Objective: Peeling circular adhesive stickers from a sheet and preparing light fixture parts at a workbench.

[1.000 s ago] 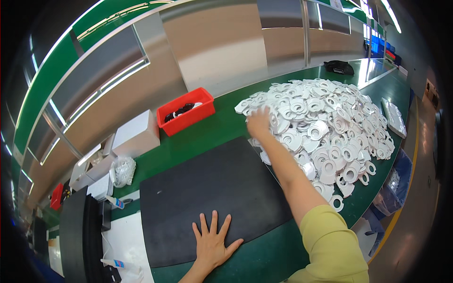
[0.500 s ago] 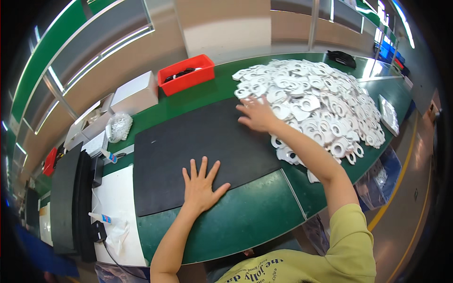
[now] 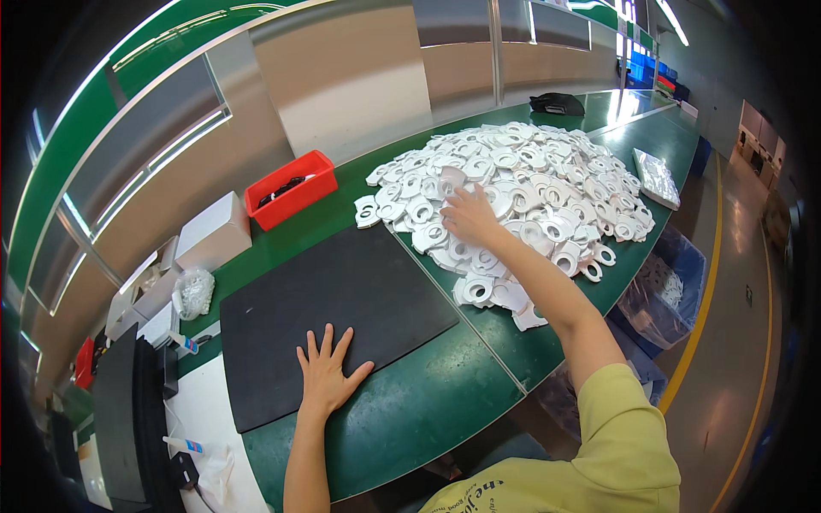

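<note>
My left hand (image 3: 327, 376) lies flat with fingers spread on the lower part of a black rectangular mat (image 3: 316, 308), holding nothing. On the left side of a large heap of flat white pieces with round holes (image 3: 539, 179), my right hand (image 3: 470, 217) bends its fingers at one white ring-shaped piece (image 3: 451, 180). That piece looks blurred and greyish and sits at the fingertips, tilted up from the heap. The mat lies on the green tabletop, left of the heap.
A red bin (image 3: 291, 190) with dark items, a white box (image 3: 214, 229) and a bag of white bits (image 3: 193, 293) line the back left. Glue bottles (image 3: 183, 445) stand at left. A black object (image 3: 558, 104) and a clear packet (image 3: 657, 179) flank the heap.
My right hand has moved off the mat's far edge onto the heap, its fingers now at a white piece. My left hand stays flat on the mat. The view has turned right.
</note>
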A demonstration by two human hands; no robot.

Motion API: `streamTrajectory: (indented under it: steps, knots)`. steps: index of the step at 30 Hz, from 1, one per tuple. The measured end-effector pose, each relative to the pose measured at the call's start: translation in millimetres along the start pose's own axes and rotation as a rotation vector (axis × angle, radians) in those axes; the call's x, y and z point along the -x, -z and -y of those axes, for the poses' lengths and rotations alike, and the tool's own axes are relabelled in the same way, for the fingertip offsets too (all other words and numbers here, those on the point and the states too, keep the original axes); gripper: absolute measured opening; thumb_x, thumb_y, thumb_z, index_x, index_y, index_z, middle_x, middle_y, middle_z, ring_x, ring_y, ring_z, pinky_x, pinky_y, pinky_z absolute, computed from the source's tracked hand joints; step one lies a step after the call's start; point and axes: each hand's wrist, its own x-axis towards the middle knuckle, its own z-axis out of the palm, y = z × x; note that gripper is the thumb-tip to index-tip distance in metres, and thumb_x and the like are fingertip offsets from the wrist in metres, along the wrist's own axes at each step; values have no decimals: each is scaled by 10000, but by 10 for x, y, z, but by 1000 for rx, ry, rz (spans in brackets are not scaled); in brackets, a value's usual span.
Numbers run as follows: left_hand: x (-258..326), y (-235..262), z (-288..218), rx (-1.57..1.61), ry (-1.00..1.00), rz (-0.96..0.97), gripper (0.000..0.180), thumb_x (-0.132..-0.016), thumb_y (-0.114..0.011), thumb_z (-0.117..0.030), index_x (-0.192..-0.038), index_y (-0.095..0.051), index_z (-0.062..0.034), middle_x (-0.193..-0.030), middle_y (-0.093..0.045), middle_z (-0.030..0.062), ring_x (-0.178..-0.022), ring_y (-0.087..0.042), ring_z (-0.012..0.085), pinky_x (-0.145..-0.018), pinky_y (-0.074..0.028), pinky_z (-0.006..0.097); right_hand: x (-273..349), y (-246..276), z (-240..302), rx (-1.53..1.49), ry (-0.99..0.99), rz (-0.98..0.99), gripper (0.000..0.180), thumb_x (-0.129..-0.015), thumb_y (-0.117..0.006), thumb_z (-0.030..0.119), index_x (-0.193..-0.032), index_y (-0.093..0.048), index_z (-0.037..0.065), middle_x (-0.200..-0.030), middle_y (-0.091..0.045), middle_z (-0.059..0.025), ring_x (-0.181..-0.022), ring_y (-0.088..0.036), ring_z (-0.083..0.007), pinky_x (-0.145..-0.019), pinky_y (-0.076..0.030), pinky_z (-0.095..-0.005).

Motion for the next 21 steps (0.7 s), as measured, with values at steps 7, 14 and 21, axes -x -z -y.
streamTrajectory:
  steps: [7, 14, 21]
  knots:
    - [-1637, -61, -37, 461, -38, -133, 695, -897, -499, -515, -1367, -415, -10, -1465, -298, 244, -1376, -238, 401, -1106, -162, 564, -154, 52, -412, -259, -100, 107, 384, -854, -598, 361, -1179, -622, 157, -1316, -520, -73, -1285, -411, -223, -1082, -150, -620]
    - [-4148, -757, -856, 149, 412, -97, 797, -917, -322, -616, -1459, -239, -37, -1484, -220, 282, -1398, -152, 426, -1119, -86, 560, 325, 8, -536, -325, 65, -198, 382, -840, -633, 263, -1203, -571, 163, -1330, -490, -65, -1260, -442, -225, -1081, -173, -575]
    - [-5869, -1719, -2182, 387, 431, -59, 852, -897, -272, -669, -1453, -259, -23, -1494, -261, 217, -1391, -180, 414, -1118, -73, 561, 343, -598, -1435, -677, 115, -392, 288, -771, -710, 133, -1046, -628, 143, -1089, -606, -3, -1048, -552, -188, -995, -338, -456]
